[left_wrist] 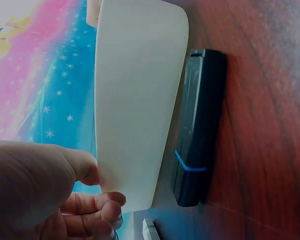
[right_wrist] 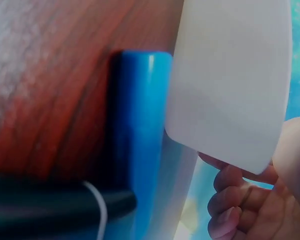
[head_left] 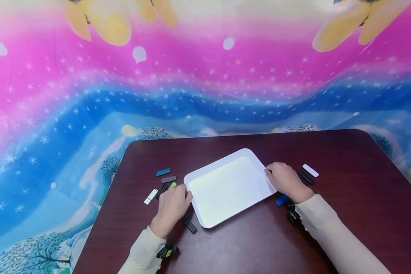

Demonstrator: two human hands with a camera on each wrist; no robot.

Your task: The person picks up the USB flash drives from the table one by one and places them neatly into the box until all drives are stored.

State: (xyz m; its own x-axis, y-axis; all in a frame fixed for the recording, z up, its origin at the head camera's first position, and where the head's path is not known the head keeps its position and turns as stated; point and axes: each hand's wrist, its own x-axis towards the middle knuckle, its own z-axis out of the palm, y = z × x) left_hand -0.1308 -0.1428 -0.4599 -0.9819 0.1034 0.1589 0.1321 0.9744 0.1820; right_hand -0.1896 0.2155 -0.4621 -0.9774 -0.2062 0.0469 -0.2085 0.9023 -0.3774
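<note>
Head: both hands [head_left: 172, 203] [head_left: 288, 180] curled, pinching white tray [head_left: 227, 190]

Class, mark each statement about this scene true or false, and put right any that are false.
1. The left hand and the right hand both hold the white tray. True.
2. The tray is round. False: it is a rectangle with rounded corners.
3. In the head view, one white stick lies left of the tray and another lies to its right. True.
4. The blue stick is inside the tray. False: the blue stick is outside it, on the table.
5. A colourful backdrop with snowflakes hangs behind the table. True.
6. Both sleeves are black. False: they are pale cream.
</note>
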